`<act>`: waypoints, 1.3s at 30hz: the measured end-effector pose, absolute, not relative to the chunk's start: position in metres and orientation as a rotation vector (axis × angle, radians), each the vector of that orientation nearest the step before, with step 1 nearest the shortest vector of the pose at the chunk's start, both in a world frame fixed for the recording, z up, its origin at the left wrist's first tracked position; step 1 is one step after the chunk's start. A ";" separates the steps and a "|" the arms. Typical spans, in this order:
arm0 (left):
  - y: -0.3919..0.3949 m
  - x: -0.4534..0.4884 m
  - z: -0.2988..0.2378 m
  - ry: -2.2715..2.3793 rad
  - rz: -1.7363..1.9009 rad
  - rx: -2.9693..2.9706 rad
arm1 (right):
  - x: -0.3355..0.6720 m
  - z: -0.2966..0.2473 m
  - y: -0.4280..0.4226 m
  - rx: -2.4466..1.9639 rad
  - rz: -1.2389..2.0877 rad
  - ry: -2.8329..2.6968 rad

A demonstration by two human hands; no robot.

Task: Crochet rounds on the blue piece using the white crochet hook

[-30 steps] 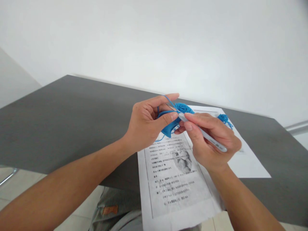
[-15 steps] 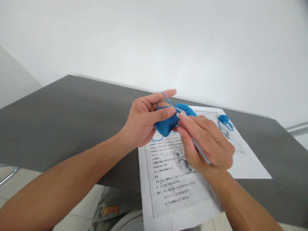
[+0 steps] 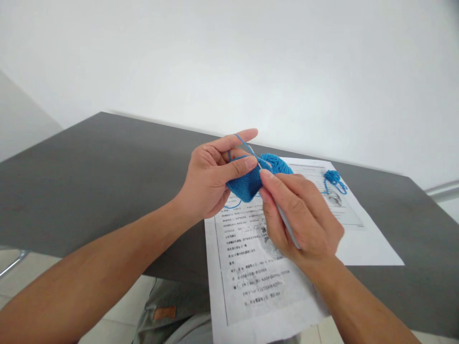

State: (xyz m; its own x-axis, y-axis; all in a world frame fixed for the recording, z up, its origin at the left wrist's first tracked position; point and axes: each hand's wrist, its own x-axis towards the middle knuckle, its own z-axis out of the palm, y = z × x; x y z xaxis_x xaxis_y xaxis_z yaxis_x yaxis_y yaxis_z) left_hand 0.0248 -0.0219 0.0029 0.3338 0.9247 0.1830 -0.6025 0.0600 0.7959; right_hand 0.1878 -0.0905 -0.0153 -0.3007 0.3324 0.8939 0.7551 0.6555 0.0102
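Between thumb and fingers, my left hand (image 3: pixel 213 177) pinches a blue crocheted piece (image 3: pixel 247 186) by its upper edge. A strand of blue yarn (image 3: pixel 243 142) runs over my raised left index finger down to the work. My right hand (image 3: pixel 304 210) grips a crochet hook (image 3: pixel 289 224) with a grey handle. Its thin metal shaft reaches up past the left thumb tip, close against the taut strand. Behind the piece lies a skein of blue yarn (image 3: pixel 276 163), partly hidden by my hands.
Printed sheets (image 3: pixel 258 310) lie under my hands on the dark grey table (image 3: pixel 107 177), one overhanging the front edge. A small tangle of blue yarn (image 3: pixel 333 177) rests on the right sheet. A white wall (image 3: pixel 229 62) stands behind the table.
Both hands have shifted slightly left with the crocheted piece. More of the hook's metal shaft now shows, pushed up beside the yarn strand, and its handle stands a little steeper.
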 end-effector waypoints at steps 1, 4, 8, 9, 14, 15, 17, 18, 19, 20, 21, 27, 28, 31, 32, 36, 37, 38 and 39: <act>-0.022 0.024 0.004 0.426 1.193 0.919 | 0.187 -0.015 -0.090 -0.844 -0.553 -1.898; -0.021 0.021 0.006 0.408 1.137 0.913 | 0.190 -0.014 -0.086 -0.746 -0.530 -1.929; -0.019 0.017 0.007 0.412 1.093 0.943 | 0.198 -0.011 -0.083 -0.654 -0.460 -1.976; -0.019 0.016 0.007 0.414 1.092 0.950 | 0.200 -0.010 -0.082 -0.634 -0.452 -1.980; -0.017 0.016 0.007 0.424 1.099 0.959 | 0.206 -0.008 -0.081 -0.635 -0.414 -1.980; -0.016 0.016 0.007 0.425 1.104 0.956 | 0.207 -0.007 -0.081 -0.635 -0.408 -1.986; -0.016 0.017 0.007 0.426 1.116 0.952 | 0.208 -0.007 -0.080 -0.623 -0.401 -1.994; -0.016 0.017 0.007 0.427 1.123 0.951 | 0.209 -0.007 -0.080 -0.615 -0.399 -1.997; -0.016 0.017 0.007 0.429 1.127 0.952 | 0.210 -0.007 -0.079 -0.606 -0.396 -1.996; -0.016 0.018 0.007 0.432 1.130 0.952 | 0.210 -0.007 -0.079 -0.596 -0.391 -1.995; -0.016 0.018 0.007 0.435 1.133 0.951 | 0.211 -0.007 -0.078 -0.587 -0.385 -1.996; -0.014 0.017 0.007 0.448 1.151 0.952 | 0.212 -0.007 -0.079 -0.609 -0.393 -2.000; -0.014 0.017 0.007 0.455 1.156 0.959 | 0.212 -0.006 -0.080 -0.625 -0.409 -2.000; -0.013 0.016 0.008 0.481 1.168 0.989 | 0.211 -0.006 -0.082 -0.667 -0.462 -2.027; -0.013 0.016 0.009 0.487 1.174 0.998 | 0.211 -0.006 -0.083 -0.680 -0.479 -2.039; -0.012 0.017 0.011 0.519 1.205 1.040 | 0.215 -0.006 -0.082 -0.645 -0.562 -2.101; -0.012 0.017 0.011 0.531 1.211 1.051 | 0.216 -0.007 -0.082 -0.621 -0.588 -2.119; -0.011 0.017 0.011 0.543 1.214 1.061 | 0.218 -0.008 -0.081 -0.610 -0.612 -2.137; -0.011 0.017 0.011 0.552 1.218 1.070 | 0.220 -0.008 -0.080 -0.606 -0.633 -2.153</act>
State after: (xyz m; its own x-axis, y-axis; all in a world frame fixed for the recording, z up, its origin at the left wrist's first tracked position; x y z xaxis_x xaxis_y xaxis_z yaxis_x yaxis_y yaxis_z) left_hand 0.0169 -0.0107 0.0109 0.3037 0.9340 0.1883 -0.4740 -0.0233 0.8802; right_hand 0.2201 -0.0804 -0.0079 -0.5699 0.2079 0.7950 0.6052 0.7606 0.2349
